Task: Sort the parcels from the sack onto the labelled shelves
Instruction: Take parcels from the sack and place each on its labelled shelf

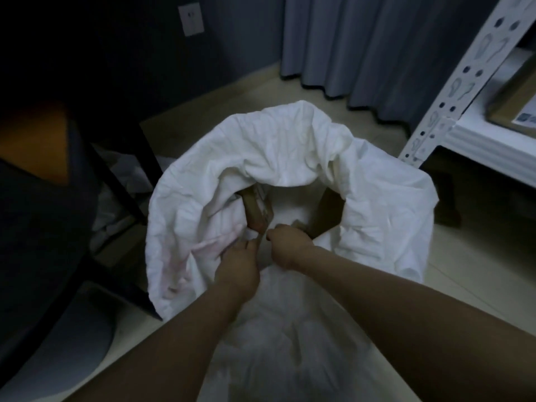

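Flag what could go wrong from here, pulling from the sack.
1. The left hand and right hand hold only the brown parcel's near end, so it could slip as it is lifted.
2. The sack's folded rim overhangs the parcel and may snag it.

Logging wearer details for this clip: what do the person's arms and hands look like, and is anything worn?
The left hand and right hand are ungloved, and the arms behind them are bare, with no sleeves in view. No watch, ring or bracelet shows in the dim light.
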